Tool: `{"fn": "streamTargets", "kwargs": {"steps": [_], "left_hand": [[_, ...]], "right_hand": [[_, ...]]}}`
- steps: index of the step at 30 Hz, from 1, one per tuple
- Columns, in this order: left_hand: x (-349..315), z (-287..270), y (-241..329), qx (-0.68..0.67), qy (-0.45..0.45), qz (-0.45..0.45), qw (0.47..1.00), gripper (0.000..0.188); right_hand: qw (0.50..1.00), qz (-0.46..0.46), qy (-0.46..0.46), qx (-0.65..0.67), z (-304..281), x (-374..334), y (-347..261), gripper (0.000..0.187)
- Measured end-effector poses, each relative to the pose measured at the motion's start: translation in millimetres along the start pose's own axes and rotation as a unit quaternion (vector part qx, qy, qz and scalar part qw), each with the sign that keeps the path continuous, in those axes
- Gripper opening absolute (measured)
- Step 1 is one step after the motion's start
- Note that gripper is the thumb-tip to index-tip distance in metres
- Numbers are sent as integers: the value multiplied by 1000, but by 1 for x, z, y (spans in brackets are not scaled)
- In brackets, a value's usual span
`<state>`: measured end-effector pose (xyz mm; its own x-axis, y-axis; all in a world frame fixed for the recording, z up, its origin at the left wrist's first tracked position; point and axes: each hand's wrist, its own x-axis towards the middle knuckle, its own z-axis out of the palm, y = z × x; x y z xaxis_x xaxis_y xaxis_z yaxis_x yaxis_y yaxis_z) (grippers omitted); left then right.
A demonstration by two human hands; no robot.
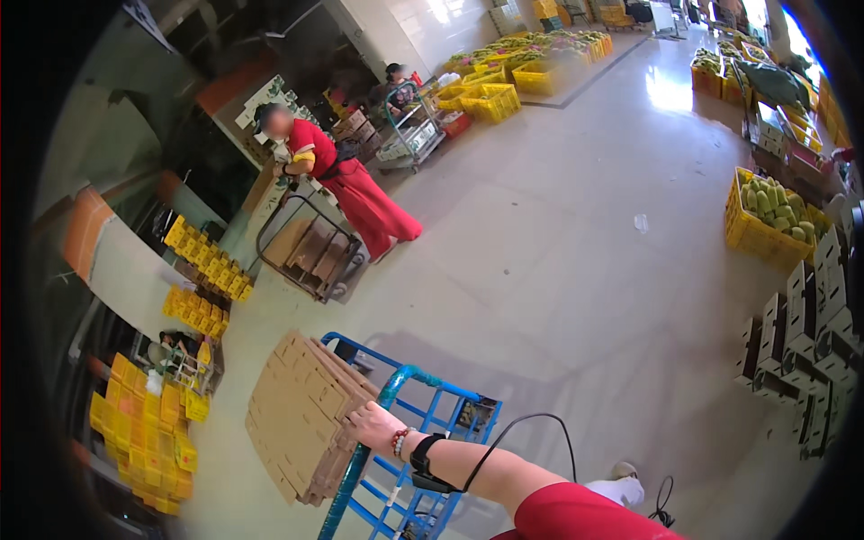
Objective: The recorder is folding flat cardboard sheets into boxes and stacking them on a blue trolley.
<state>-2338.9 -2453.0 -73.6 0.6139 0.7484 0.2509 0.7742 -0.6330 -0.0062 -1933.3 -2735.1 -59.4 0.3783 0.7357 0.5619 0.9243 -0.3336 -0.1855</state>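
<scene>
In the head view, gripping the handle (346, 488) of a blue cart (463, 391) with the left hand (376, 427), fingers bent over it. Cannot tell the right hand's state, being out of view. Judging by the tilted stack of cardboard (297, 409), apparently resting on the cart: loaded already, not yet unloaded. See the cardboard just left of the left hand, beyond the handle; touching the fingertips or barely apart, impossible to tell.

Trolleys (396, 382): at least three; co-workers (358, 196): at least two; wearer's hand (373, 425): one.
</scene>
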Motion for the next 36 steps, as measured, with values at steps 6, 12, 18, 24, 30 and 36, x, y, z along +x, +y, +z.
{"fn": "streamTargets", "kwargs": {"steps": [6, 12, 18, 24, 30, 36], "left_hand": [[-91, 17, 32, -61, 34, -69, 995, 30], [-151, 42, 30, -37, 185, -13, 982, 21], [-208, -4, 62, -120, 211, -77, 967, 25], [-247, -17, 24, -162, 191, -136, 958, 32], [-272, -29, -57, -180, 89, -156, 967, 29], [-239, -58, -15, -62, 91, 44, 993, 26]], "right_hand": [[999, -18, -37, 4, -58, -87, 18, 9], [999, -22, -16, 18, -65, -132, 18, 12], [989, -35, 128, 72, -90, -184, -24, 22], [993, -61, -89, 38, -136, -243, -83, 34], [959, -42, -266, 91, -128, -248, -139, 38], [978, -14, -198, 69, -149, -274, -138, 35]]}}
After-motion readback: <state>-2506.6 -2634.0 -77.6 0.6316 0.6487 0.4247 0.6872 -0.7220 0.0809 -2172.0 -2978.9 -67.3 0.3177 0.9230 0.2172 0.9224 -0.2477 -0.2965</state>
